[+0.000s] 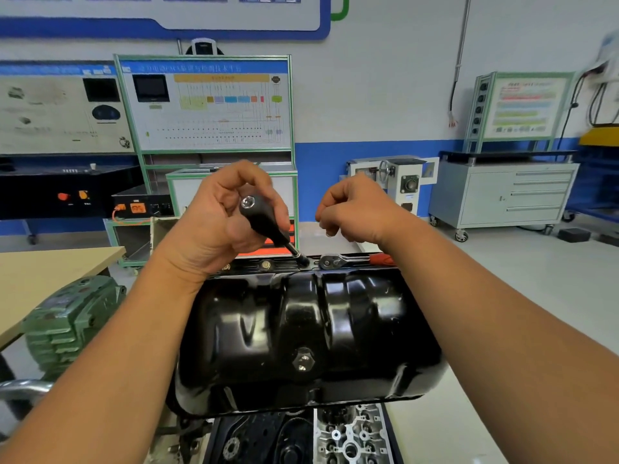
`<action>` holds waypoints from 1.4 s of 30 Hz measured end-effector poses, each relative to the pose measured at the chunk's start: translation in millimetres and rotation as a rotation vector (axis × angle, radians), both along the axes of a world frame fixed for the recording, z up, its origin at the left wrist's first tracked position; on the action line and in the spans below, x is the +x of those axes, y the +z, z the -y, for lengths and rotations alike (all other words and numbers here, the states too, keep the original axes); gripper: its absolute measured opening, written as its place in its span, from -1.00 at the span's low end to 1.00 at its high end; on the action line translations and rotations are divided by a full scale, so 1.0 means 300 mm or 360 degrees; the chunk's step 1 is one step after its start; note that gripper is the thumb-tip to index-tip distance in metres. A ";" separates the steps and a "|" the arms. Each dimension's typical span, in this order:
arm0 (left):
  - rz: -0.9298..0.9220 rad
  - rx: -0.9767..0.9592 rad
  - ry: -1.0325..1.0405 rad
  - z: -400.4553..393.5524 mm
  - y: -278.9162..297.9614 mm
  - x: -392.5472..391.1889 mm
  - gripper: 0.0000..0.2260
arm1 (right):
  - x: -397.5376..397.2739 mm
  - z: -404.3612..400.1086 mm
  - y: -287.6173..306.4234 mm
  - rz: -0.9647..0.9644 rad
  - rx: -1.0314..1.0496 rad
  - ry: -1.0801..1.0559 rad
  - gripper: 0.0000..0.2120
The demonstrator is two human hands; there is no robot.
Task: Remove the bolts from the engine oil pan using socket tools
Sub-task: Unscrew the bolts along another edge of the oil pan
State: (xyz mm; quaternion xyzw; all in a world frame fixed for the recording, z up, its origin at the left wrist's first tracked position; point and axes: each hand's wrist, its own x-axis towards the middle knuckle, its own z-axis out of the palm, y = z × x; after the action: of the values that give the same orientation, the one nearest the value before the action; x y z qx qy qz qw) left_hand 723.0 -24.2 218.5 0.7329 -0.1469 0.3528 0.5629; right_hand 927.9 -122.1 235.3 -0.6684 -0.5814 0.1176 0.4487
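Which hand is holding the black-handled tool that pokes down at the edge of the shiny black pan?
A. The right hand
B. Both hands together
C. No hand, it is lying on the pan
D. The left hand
D. The left hand grips the black handle of the socket driver, whose tip sits at the oil pan rim, while the right hand is curled apart from it.

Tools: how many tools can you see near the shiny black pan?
2. A black-handled socket driver is held by the left hand; a ratchet wrench lies behind the black oil pan. More may be hidden.
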 end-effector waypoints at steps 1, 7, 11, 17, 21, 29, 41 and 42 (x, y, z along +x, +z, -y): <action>-0.0030 -0.0028 -0.0003 0.000 -0.002 -0.002 -0.60 | 0.001 0.000 0.000 -0.0003 -0.0010 -0.0004 -0.91; -0.0132 -0.0169 -0.0169 -0.004 -0.006 -0.013 -0.60 | -0.001 0.006 0.000 -0.0008 -0.0055 -0.0006 -0.90; -0.0027 -0.0110 -0.0172 0.011 -0.007 -0.016 -0.68 | -0.003 0.007 0.001 0.0008 -0.0066 -0.0018 -0.91; 0.0016 -0.0066 -0.0227 0.038 0.000 -0.007 -0.59 | -0.003 0.004 -0.003 0.0010 -0.0078 -0.0025 -0.91; -0.0008 0.0011 -0.0113 0.054 0.010 -0.004 -0.58 | -0.002 0.001 -0.003 0.0014 -0.0081 -0.0023 -0.91; -0.0017 0.0190 0.0059 0.070 0.013 0.009 -0.53 | -0.001 -0.012 -0.007 0.0089 -0.0017 -0.0044 -0.88; 0.0122 0.0245 0.0248 0.090 0.017 0.033 -0.64 | -0.328 0.249 0.015 0.0288 0.1072 -0.0217 -0.64; 0.0143 0.0224 0.0322 0.089 0.016 0.039 -0.66 | -0.366 0.275 0.004 0.0497 0.0982 -0.0290 -0.59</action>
State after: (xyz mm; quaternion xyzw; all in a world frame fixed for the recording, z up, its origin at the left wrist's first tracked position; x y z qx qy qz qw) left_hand 734.6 -50.9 223.2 0.7651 -0.1216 0.4292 0.4644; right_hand 818.0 -204.7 236.3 -0.5605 -0.5891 -0.2077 0.5437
